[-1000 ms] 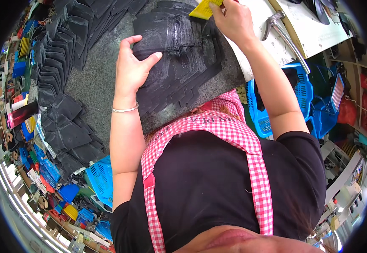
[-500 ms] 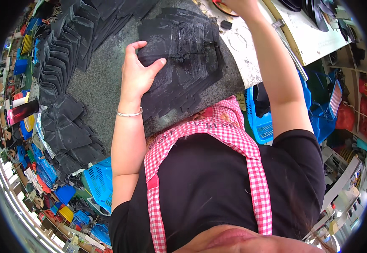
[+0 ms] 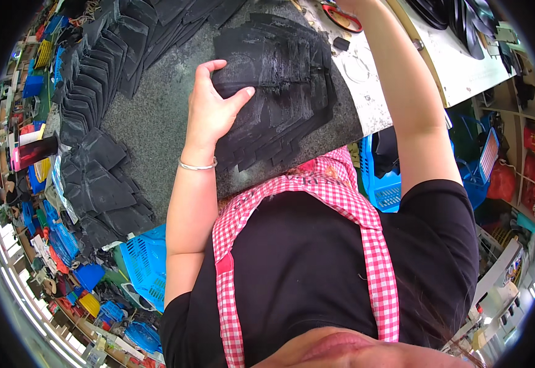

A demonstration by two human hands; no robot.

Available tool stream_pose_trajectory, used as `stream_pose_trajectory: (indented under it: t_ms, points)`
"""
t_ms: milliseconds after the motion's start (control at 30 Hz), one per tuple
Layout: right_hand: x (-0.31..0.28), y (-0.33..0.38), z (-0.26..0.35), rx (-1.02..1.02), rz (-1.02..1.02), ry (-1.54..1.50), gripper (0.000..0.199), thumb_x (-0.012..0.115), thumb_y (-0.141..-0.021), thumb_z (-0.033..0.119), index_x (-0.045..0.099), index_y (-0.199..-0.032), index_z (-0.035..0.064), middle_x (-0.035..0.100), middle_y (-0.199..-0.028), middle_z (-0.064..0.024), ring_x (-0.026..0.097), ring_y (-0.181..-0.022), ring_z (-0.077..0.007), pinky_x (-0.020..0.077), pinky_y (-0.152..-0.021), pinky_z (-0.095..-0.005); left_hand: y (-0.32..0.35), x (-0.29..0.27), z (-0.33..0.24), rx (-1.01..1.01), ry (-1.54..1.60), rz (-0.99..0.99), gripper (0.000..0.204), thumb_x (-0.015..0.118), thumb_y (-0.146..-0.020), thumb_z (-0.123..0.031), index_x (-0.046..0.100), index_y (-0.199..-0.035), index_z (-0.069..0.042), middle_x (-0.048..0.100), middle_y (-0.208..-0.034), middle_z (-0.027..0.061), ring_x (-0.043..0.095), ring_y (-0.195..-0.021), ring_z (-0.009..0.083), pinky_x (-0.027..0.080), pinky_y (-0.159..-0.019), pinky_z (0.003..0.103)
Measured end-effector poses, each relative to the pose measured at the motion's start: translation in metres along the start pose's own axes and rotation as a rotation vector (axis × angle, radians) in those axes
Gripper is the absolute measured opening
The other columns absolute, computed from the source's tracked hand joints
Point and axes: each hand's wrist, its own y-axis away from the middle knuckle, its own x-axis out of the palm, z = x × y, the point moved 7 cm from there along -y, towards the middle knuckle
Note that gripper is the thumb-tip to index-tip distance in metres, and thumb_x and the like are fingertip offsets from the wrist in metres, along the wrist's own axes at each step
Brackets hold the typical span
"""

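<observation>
My left hand (image 3: 214, 113) rests at the left edge of a fanned stack of black sheet pieces (image 3: 273, 80), its thumb and forefinger spread wide apart. The pieces overlap in steps, and greyish streaks run across their middle. At the top edge of the view, my right hand (image 3: 356, 5) is mostly cut off, so its fingers do not show. Close beside it lies a red and black loop-shaped thing (image 3: 343, 19), partly hidden. A small black block (image 3: 341, 43) sits just below that loop.
More black pieces (image 3: 98, 80) lie in overlapping rows along the left of the grey speckled work surface (image 3: 147, 122). Blue plastic baskets (image 3: 144, 260) stand below the table's edge. Dark curved pieces (image 3: 464, 24) rest on a white table at the upper right.
The view has shifted a little, so the table and both hands sit slightly farther right. More of the red and black loop shows. My left hand keeps its spread pose at the stack.
</observation>
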Motion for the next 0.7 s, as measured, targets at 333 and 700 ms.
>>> stream_pose_trajectory:
  t_ms: [333,700]
  points:
    - [-0.03,0.116,-0.049,-0.181,0.176,0.518,0.028,0.067,-0.104,0.024,0.069,-0.122,0.0018,0.071,-0.092,-0.0027,0.066,-0.082,-0.0094,0.0532,-0.072,-0.0276,0.004,0.003,-0.001,0.043,0.013,-0.036,0.069,0.09,-0.075,-0.019,0.054,-0.131,-0.003,0.072,-0.113,0.0207,0.073,-0.105,0.0312,0.057,-0.093,0.04]
    - [0.067,0.153,0.023,-0.744,0.157,0.596,0.016,0.072,-0.091,0.005,0.071,-0.107,0.008,0.074,-0.098,-0.006,0.073,-0.091,-0.0227,0.0583,-0.08,-0.0357,0.0,0.006,0.003,0.069,-0.011,-0.041,0.069,0.091,-0.075,-0.021,0.055,-0.131,-0.004,0.072,-0.115,0.0207,0.073,-0.106,0.0317,0.056,-0.095,0.041]
